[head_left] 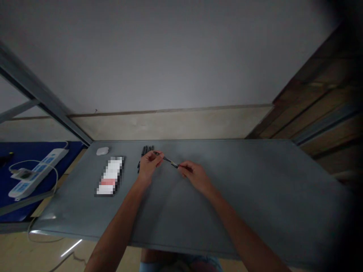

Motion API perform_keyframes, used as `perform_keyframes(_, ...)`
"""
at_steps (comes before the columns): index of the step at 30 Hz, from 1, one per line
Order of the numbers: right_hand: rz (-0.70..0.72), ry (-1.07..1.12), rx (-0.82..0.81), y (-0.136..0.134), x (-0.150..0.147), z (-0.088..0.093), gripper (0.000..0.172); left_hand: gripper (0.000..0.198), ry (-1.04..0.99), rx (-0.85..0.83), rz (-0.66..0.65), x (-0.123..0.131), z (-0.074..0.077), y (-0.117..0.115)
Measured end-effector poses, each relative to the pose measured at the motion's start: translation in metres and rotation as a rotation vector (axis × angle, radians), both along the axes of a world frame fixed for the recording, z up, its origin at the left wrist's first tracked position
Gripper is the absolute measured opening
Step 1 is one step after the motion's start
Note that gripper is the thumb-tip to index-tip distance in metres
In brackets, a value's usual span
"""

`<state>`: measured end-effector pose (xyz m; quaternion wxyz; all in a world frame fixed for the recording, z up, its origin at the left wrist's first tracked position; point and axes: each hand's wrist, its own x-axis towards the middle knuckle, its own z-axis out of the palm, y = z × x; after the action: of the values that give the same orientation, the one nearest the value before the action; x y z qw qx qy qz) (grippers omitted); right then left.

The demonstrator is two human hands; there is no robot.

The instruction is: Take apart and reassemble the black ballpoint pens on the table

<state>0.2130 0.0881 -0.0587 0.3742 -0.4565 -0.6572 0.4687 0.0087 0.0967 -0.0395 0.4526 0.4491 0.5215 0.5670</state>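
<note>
Both hands are up over the middle of the grey desk (249, 181), and neither is spread. The left hand (149, 166) pinches one end of a thin dark stick (170, 161) between thumb and fingers, and the right hand (193, 175) pinches the other end the same way. The stick has a yellowish band near the right hand's end and is held in the air just above the desk, between the hands. Exact item is too small to tell.

Just past the left hand lies a bunch of black sticks (146, 152), partly hidden by that hand. Further left are a white box (110, 175), blurred out, and a small white oval object (102, 151). Off the desk's left side, a power strip (36, 173) sits on a blue mat (34, 151) with a white cable (34, 166) looping around it.

Risks: the stick is thin and the pinch is only fingertips, so a slip could drop it, and it could roll on the smooth desk. Pulling or twisting with both hands could bend or snap it. If dropped to the left, it could get mixed into the black bunch. Dim light makes the small parts hard to see.
</note>
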Motion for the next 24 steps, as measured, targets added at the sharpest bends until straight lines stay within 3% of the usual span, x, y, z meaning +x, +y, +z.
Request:
perform_keyframes(3,0.04,-0.136,0.105,-0.008,-0.005,0.0,0.014,0.035,-0.013,0.032,-0.063,0.01,-0.003,-0.005)
perform_keyframes(8,-0.043,-0.257,0.215,-0.014,-0.009,-0.004,0.013,0.031,0.424,0.139,-0.18,0.036,-0.007,-0.026)
perform_keyframes(12,-0.046,-0.239,0.222,-0.013,-0.008,-0.005,0.015,0.028,0.584,0.235,-0.135,0.041,-0.004,-0.033)
perform_keyframes(17,0.012,-0.305,0.265,-0.017,-0.009,0.001,0.02,0.031,0.603,0.152,-0.08,0.024,-0.002,-0.021)
perform_keyframes(24,0.018,-0.4,0.303,-0.018,-0.009,0.003,0.033,0.027,1.14,0.024,0.207,0.009,-0.009,-0.014)
